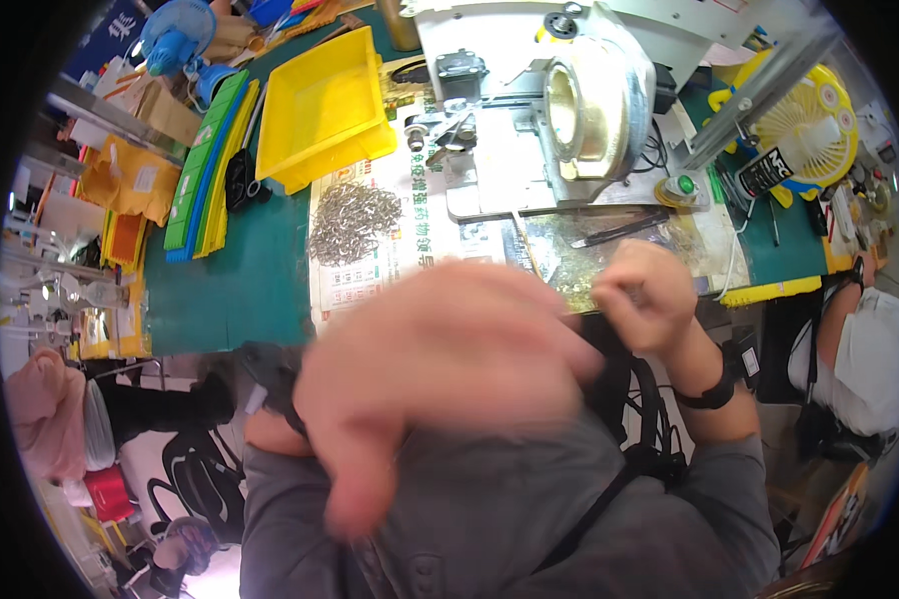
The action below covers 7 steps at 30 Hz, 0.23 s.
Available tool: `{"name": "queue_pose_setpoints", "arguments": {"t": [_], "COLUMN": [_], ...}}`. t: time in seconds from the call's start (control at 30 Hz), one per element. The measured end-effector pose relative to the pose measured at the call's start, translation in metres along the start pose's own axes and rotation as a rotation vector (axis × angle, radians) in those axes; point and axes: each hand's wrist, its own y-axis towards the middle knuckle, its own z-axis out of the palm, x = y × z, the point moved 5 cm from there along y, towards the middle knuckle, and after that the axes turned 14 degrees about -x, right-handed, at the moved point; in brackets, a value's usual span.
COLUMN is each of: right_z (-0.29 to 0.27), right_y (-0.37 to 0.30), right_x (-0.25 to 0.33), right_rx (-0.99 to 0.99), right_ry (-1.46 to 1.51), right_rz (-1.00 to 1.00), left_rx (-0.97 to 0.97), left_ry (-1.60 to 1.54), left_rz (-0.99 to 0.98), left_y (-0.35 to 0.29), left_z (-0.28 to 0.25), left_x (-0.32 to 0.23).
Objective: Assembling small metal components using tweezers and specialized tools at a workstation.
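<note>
Blurred left hand (pixel 440 369), grip unclear, fills the foreground; right hand (pixel 637 295) is fisted beside a printed sheet (pixel 410 250) and yellow tray (pixel 322 110) on the bench (pixel 240 280).

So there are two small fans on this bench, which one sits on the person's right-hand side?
The yellow round-grilled fan at the far right, beside the metal press machine; the blue fan stands far left, beyond the yellow plastic tray.

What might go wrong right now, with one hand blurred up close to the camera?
The left hand is blurred and blocks much of the bench edge, so anything beneath it is unseen. The right hand, closed near the machine, may be pinching a small part I cannot make out. The loose metal clips could scatter if brushed.
</note>
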Motion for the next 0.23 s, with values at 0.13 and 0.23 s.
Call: {"name": "queue_pose_setpoints", "arguments": {"t": [0.13, 0.23], "right_z": [0.046, 0.081], "right_y": [0.02, 0.029], "right_x": [0.024, 0.002], "right_rx": [0.02, -0.198], "right_ry": [0.224, 0.107], "right_rz": [0.004, 0.216], "left_rx": [-0.157, -0.249], "left_ry": [0.906, 1.063], "left_rz": [-0.197, -0.332], "left_y": [-0.031, -0.033], "left_z": [-0.09, -0.11], "left_x": [0.061, 0.086]}}
